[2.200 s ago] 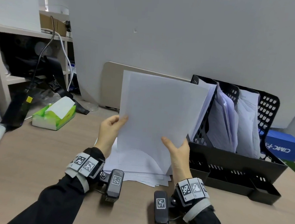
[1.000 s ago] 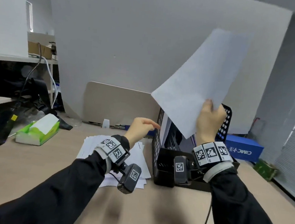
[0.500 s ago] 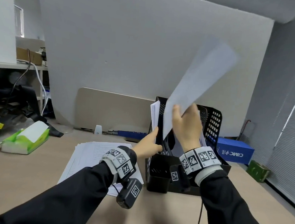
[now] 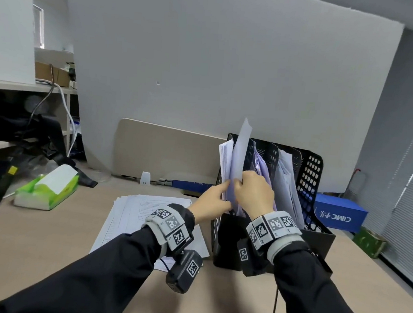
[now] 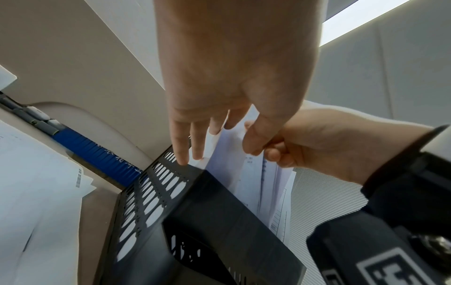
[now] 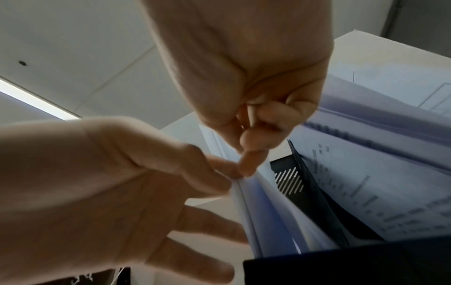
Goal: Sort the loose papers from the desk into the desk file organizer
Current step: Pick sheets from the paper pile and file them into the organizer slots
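Right hand (image 4: 254, 193) pinches the sheet (image 4: 241, 146), upright and halfway into the organizer's (image 4: 310, 174) leftmost slot. Left hand (image 4: 213, 202), fingers straight, holds the filed papers (image 4: 224, 157) aside. Best to keep that gap wide and slide the sheet straight down without buckling. More papers, the stack (image 4: 131, 214), wait on the bench left of the organizer.

Right hand (image 4: 253, 193) pinched closed; left hand (image 4: 211, 201) fingers extended.

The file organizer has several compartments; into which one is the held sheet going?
The leftmost compartment of the file organizer, nearest the paper stack on the desk. The right hand pinches the sheet there; the others lie further right.
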`<state>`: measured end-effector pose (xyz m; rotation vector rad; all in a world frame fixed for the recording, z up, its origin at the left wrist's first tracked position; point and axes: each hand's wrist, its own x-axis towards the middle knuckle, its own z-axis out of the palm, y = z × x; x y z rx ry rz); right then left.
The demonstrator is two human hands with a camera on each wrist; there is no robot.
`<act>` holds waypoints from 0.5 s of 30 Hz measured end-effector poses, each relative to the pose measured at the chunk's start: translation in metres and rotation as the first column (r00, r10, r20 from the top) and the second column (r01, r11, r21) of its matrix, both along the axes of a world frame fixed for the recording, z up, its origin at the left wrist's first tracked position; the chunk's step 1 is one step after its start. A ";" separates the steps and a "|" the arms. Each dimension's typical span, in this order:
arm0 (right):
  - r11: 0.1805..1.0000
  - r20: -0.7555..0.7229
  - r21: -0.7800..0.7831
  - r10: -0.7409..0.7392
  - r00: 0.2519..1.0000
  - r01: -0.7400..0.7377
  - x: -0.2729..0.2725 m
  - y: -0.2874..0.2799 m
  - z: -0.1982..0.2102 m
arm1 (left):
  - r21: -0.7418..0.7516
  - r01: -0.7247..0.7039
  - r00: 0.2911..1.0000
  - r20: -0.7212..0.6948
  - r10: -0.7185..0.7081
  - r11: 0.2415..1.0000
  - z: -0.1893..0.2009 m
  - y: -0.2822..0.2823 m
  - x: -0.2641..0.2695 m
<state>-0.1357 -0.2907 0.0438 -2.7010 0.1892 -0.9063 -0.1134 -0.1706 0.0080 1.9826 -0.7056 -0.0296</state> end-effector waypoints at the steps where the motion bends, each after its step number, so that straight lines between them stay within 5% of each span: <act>1: 1.000 -0.034 -0.005 0.005 0.999 -0.005 0.001 -0.001 -0.003 | -0.016 0.004 1.000 0.011 -0.004 1.000 -0.001 0.001 0.000; 5: 1.000 -0.098 0.021 0.011 0.995 -0.009 -0.002 0.000 -0.009 | -0.090 0.002 1.000 0.006 -0.001 0.996 -0.007 0.014 0.002; 10: 0.998 0.061 0.067 -0.014 0.998 0.010 -0.011 0.011 -0.001 | -0.194 -0.098 0.993 -0.080 0.084 0.976 -0.007 0.033 0.002; 15: 0.936 0.169 0.326 0.079 0.982 -0.131 -0.020 0.042 0.000 | -0.236 -0.186 0.971 -0.193 0.141 0.954 -0.017 0.061 0.005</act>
